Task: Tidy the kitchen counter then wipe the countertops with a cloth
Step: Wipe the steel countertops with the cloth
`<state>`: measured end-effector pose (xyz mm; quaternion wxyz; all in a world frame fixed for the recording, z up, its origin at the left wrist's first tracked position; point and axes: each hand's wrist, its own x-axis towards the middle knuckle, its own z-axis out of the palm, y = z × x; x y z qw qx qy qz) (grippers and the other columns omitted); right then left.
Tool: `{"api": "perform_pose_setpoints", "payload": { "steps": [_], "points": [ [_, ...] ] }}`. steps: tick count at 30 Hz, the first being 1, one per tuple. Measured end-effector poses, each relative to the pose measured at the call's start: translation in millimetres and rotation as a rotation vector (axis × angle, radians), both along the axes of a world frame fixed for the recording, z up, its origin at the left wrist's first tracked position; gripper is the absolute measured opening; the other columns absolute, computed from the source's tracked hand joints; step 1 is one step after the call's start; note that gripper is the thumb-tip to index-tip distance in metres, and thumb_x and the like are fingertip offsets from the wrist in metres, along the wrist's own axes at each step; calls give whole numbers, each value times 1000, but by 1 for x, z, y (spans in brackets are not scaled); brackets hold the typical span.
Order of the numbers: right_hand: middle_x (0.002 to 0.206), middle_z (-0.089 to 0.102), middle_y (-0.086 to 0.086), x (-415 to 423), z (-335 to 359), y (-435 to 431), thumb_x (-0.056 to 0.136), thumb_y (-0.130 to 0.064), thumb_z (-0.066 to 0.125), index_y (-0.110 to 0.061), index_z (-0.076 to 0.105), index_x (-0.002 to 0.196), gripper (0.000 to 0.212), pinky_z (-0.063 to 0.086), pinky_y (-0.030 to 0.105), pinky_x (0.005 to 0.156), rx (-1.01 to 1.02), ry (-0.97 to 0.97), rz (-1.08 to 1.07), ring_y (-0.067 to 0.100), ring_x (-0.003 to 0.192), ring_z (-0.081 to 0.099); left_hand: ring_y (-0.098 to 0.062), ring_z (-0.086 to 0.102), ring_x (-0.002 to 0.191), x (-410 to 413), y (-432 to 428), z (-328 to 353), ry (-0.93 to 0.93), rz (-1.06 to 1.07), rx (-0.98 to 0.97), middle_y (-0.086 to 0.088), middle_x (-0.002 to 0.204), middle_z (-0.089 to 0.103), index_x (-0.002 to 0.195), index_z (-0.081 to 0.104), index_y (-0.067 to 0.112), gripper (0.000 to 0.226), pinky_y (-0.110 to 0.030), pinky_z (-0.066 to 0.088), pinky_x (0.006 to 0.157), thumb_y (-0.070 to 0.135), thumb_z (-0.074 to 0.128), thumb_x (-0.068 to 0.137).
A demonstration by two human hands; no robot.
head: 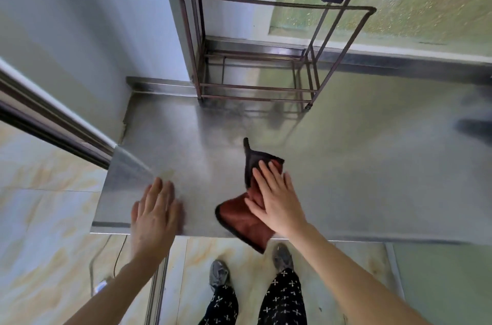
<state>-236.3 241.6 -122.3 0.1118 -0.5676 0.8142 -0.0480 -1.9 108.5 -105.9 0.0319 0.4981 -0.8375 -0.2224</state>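
Note:
A reddish-brown cloth with a dark border lies on the stainless steel countertop, near its front edge; one corner hangs over the edge. My right hand presses flat on the cloth with fingers spread. My left hand rests flat on the bare steel to the left of the cloth, fingers apart, holding nothing.
A brown metal wire rack stands at the back of the counter against the wall. A raised steel lip runs along the back edge. A dark blurred object sits at the far right. Below the front edge are tiled floor and my feet.

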Motion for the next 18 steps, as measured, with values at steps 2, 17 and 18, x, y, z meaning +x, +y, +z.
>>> {"api": "perform_pose_setpoints", "payload": {
  "steps": [2, 17, 18],
  "points": [
    [151, 31, 3, -31, 7, 27, 87, -61, 33, -18, 39, 140, 69, 34, 57, 105, 54, 46, 68, 21, 141, 20, -13, 2, 144, -4, 6, -3, -29, -37, 23, 4, 156, 10, 147, 19, 25, 72, -36, 1, 115, 59, 3, 86],
    [152, 28, 8, 75, 2, -33, 97, -43, 27, -12, 33, 143, 56, 25, 45, 110, 9, 91, -139, 28, 141, 23, -25, 11, 143, -3, 9, -20, -228, -123, -92, -4, 156, 15, 148, 14, 25, 59, -51, 17, 112, 49, 13, 94],
    [152, 28, 9, 63, 0, -27, 97, -42, 26, -11, 33, 143, 57, 26, 46, 110, 14, 116, -150, 29, 141, 23, -26, 14, 143, -3, 9, -20, -230, -125, -91, -5, 155, 19, 147, 17, 24, 59, -52, 19, 111, 49, 14, 94]
  ]
}}
